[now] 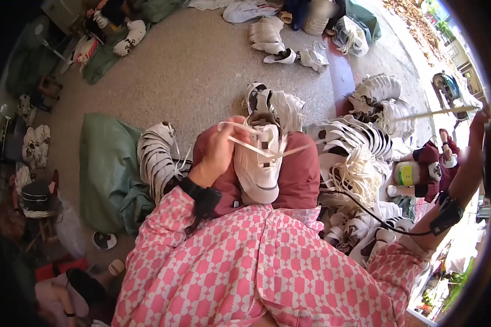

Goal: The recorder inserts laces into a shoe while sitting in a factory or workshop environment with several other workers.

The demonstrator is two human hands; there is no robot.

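Observation:
A cream-white sneaker point(258, 177) rests between my knees, its toe toward me and its dark collar away. A flat pale shoelace point(295, 151) runs across its eyelets. My left hand point(223, 148), beside the sneaker's left side, has its fingers pinched on the lace, which loops from them over the tongue. Stretched far out to the right, at the picture's edge, my right hand point(478, 126) is closed on a taut length of lace. Its fingertips are partly lost in the dark rim.
Stacked shoe uppers point(157, 158) stand left of my knees beside a green cloth point(106, 169). To the right lie more uppers point(360, 136) and a heap of pale laces point(360, 171). A black cable point(360, 207) leads to my right wrist. Other people sit nearby on both sides.

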